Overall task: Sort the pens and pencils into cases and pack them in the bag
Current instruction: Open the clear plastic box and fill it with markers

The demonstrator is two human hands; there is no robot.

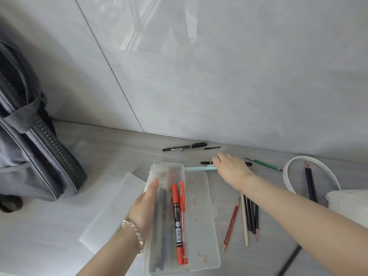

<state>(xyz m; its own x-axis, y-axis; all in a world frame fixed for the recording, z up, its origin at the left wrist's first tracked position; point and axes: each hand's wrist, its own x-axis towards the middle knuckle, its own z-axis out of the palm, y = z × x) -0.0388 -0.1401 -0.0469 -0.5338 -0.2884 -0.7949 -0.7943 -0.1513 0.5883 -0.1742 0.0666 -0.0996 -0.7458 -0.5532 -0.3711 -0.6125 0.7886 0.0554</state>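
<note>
Standing far left by the wall is the grey bag [29, 156]. The open clear case [199, 216] lies on the floor in the middle and holds orange pens [176, 216]. The left hand [143, 206] grips its left edge. The right hand [233, 168], fingers flat, reaches over a black pen [206, 162]. Loose pencils [249, 216] lie to the right.

Two bare forearms show in the near part of the scene, the left hand [143, 208] on the left and the right hand [233, 169] farther off on the right. The left wrist wears a silver-coloured bracelet [133, 234] of small, flat, angular links set edge to edge, glinting in places. The left thumbnail is short.
</note>
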